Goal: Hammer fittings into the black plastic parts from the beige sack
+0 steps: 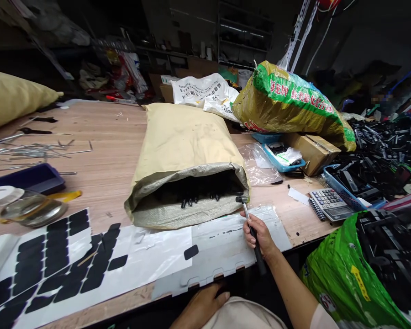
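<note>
My right hand (258, 235) is closed round the black handle of a small hammer (246, 213) with a metal shaft and a dark head. The hammer's head is at the right side of the mouth of a large tan woven sack (188, 137), which lies on its side with its opening towards me. Dark pieces (191, 202) with shiny tips poke out of the shadow inside. My left hand (203, 304) rests low by my lap near the table's front edge, its thumb apart from the fingers, which are partly hidden; I see nothing held in it.
Black rounded stickers on white sheets (157, 251) cover the front left of the table (116, 132). Metal rods (37, 148) and a navy tray (29, 179) lie left. A calculator (330, 203), blue baskets (287, 167) and a green sack (342, 265) of black parts stand right.
</note>
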`<state>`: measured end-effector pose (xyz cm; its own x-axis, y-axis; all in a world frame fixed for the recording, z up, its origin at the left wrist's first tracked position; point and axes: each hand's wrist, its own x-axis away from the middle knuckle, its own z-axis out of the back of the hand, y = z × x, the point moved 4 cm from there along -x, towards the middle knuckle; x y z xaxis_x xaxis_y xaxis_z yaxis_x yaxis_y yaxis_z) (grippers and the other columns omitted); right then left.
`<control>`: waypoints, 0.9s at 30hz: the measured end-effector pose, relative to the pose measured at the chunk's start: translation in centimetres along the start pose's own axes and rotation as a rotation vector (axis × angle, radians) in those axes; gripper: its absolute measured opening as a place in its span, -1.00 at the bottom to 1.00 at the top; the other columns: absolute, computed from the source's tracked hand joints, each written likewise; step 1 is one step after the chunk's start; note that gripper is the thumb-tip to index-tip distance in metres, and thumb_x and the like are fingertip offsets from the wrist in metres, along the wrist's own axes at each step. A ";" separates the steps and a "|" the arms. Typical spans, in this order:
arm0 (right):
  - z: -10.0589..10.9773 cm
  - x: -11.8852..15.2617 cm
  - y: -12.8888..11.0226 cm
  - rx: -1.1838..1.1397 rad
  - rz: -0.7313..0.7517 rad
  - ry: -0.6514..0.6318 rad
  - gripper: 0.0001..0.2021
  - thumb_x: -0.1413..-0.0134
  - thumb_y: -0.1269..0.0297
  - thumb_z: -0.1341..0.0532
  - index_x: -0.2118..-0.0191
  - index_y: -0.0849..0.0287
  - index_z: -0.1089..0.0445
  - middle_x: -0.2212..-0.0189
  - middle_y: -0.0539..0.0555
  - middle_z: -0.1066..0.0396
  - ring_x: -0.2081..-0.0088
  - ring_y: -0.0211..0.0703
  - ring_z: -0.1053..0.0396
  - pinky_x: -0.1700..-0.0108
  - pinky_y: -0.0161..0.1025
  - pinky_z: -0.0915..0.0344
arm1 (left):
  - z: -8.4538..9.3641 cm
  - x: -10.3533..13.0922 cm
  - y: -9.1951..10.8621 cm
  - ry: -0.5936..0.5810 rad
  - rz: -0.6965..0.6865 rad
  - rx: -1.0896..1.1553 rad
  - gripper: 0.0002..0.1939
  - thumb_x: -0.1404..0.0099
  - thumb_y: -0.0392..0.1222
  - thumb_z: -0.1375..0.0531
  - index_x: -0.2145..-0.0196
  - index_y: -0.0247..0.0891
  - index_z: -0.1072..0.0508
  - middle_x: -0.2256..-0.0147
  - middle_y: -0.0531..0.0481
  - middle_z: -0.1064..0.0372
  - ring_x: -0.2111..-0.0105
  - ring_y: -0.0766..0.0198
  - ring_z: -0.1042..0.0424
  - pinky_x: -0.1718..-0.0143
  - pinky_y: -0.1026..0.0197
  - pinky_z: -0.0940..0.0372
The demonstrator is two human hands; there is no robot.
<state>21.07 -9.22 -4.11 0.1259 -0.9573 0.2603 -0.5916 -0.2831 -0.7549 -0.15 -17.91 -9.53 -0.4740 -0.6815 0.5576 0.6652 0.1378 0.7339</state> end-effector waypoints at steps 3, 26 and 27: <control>0.1 0.0 0.1 0.003 -0.006 -0.001 -0.59 -0.10 0.14 -0.33 -0.03 0.17 -0.36 0.53 -0.16 -0.28 0.74 -0.48 0.00 0.78 -0.49 0.02 | 1.8 3.1 4.4 -0.171 -0.185 0.038 -0.55 -0.23 0.22 -0.18 0.11 -0.08 -0.63 0.17 0.01 -0.60 0.11 0.02 -0.51 0.02 0.14 -0.34; -0.2 -0.4 0.0 0.003 0.005 -0.017 -0.57 -0.08 0.13 -0.35 -0.03 0.19 -0.39 0.55 -0.15 -0.29 0.75 -0.49 0.00 0.78 -0.48 0.01 | 16.9 -11.6 12.5 0.848 0.064 -0.398 -0.65 -0.40 -0.01 -0.13 -0.04 -0.21 -0.47 0.13 -0.23 -0.52 0.14 -0.06 -0.52 0.24 0.10 -0.30; -0.1 -0.4 0.0 0.002 0.006 -0.017 -0.58 -0.08 0.13 -0.35 -0.03 0.19 -0.39 0.55 -0.15 -0.28 0.75 -0.49 -0.01 0.78 -0.48 0.01 | 16.9 -11.6 12.5 0.841 0.068 -0.407 -0.66 -0.40 -0.02 -0.13 -0.03 -0.21 -0.47 0.13 -0.22 -0.53 0.14 -0.06 -0.52 0.24 0.10 -0.30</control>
<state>20.88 -8.84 -4.16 0.1357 -0.9599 0.2454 -0.5912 -0.2772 -0.7574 3.91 3.82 -0.28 0.0406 -0.9991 0.0144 0.9023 0.0428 0.4290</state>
